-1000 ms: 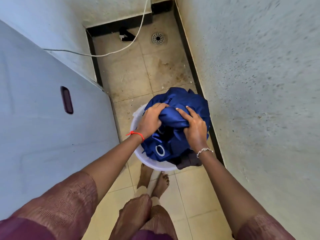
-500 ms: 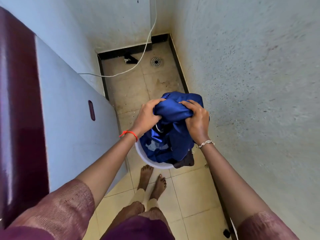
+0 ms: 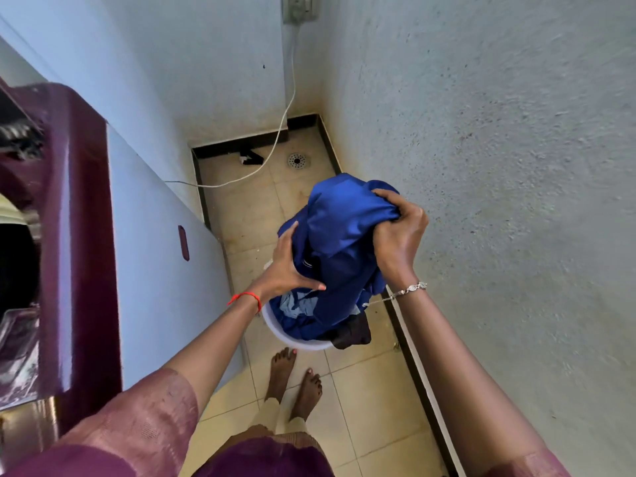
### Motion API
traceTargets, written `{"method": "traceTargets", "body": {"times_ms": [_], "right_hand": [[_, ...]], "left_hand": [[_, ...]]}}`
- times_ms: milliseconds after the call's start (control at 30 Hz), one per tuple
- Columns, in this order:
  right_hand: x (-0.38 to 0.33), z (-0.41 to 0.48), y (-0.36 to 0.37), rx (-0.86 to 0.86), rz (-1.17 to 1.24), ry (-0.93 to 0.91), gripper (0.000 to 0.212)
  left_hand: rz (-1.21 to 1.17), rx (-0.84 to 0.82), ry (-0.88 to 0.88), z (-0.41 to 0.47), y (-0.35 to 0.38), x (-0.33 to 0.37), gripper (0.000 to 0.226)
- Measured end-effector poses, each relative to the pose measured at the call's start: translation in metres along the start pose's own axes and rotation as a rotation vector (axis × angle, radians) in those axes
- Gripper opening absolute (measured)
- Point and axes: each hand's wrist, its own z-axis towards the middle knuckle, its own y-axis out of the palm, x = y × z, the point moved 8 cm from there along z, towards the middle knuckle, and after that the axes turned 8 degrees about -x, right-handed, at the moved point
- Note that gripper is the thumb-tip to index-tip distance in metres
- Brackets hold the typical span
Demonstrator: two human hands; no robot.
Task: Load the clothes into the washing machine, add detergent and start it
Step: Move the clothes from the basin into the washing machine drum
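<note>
left: maroon-topped white washing machine (image 3: pixel 79 235) | centre: left hand (image 3: pixel 285 266), grip wide, straight fingers pressed on side of shiny blue cloth garment (image 3: pixel 340 235), which hangs into round white plastic basin (image 3: pixel 296 337) on tiled floor | right: right hand (image 3: pixel 399 232), grip clenched on garment's bunched top

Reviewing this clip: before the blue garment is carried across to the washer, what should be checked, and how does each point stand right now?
1. Right hand grips the blue garment: ok, its fingers bunch the top.
2. Left hand has a hold: not ok, it lies flat against the cloth.
3. Garment clear of the white tub: not ok, its lower part hangs inside.
4. Dark garment free of the blue one: cannot tell.
5. Washing machine opening uncovered: ok, a dark opening shows at the left edge.
</note>
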Motion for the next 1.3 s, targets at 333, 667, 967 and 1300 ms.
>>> {"method": "traceTargets", "body": {"times_ms": [333, 667, 967, 1300], "right_hand": [[-0.04, -0.013, -0.036, 0.093, 0.408, 0.009, 0.036], [-0.056, -0.01, -0.081, 0.115, 0.56, 0.021, 0.033], [-0.117, -0.046, -0.074, 0.015, 0.03, -0.263, 0.039], [-0.246, -0.113, 0.006, -0.17, -0.167, -0.768, 0.05]], "left_hand": [[-0.112, 0.223, -0.009, -0.025, 0.042, 0.011, 0.098], [0.072, 0.419, 0.137, -0.048, -0.045, 0.099, 0.019], [0.405, 0.528, 0.328, -0.143, -0.102, 0.189, 0.016], [0.632, 0.805, 0.48, -0.275, -0.19, 0.245, 0.042]]}}
